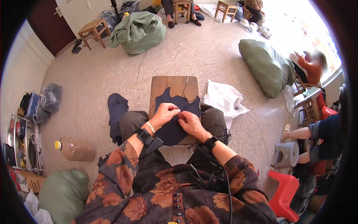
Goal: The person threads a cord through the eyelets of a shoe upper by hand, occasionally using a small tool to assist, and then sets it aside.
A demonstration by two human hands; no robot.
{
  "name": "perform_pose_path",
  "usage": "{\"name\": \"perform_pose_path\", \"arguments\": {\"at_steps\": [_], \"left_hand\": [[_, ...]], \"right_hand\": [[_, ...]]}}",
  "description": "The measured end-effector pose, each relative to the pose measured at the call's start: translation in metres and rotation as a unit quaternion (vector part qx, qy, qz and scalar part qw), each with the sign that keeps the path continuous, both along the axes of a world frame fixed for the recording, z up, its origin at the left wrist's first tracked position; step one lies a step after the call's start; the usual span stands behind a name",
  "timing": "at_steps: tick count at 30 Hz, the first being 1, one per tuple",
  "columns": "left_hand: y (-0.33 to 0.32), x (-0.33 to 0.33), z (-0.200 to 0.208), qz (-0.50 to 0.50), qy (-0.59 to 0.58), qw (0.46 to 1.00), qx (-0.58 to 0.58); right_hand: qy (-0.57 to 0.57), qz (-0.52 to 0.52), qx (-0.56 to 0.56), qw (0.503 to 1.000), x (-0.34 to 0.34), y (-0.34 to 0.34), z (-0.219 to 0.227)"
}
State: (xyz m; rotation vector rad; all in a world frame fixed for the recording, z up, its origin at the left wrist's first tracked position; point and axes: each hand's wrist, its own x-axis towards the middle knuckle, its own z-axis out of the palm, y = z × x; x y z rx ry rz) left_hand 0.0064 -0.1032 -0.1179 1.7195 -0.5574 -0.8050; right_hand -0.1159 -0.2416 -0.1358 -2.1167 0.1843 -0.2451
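Note:
A dark navy cut fabric piece [169, 133] lies over a small wooden stool [158, 85] between my knees. Above its middle, my left hand [162, 115] is closed in a pinch, thumb against fingertips. Just to its right and slightly nearer me, my right hand [192, 124] pinches too, the fingertips of both hands almost meeting. Whatever sits between the fingers is too small to make out. A thin dark thread [185, 85] rests on the bare far part of the stool top. More navy fabric pieces [117, 108] hang beside my left knee.
A white cloth or bag [222, 98] lies right of the stool. Large green sacks stand at the far left [143, 35], far right [263, 67] and near left [63, 196]. A big plastic bottle [76, 148] is left; a red stool [281, 194] is right. Other people sit around.

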Motion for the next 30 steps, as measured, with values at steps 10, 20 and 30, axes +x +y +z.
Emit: {"name": "perform_pose_path", "arguments": {"at_steps": [10,20,30], "left_hand": [[-0.014,0.008,0.057,-0.003,0.022,0.989,-0.147],[-0.012,0.004,0.101,0.014,-0.090,0.982,-0.166],[-0.004,0.008,0.121,0.040,-0.236,0.962,-0.134]], "right_hand": [[0.013,0.003,-0.002,1.000,0.005,0.003,0.002],[0.002,0.001,-0.009,1.000,0.001,0.002,0.004],[0.000,0.006,-0.009,1.000,0.000,0.002,0.007]]}}
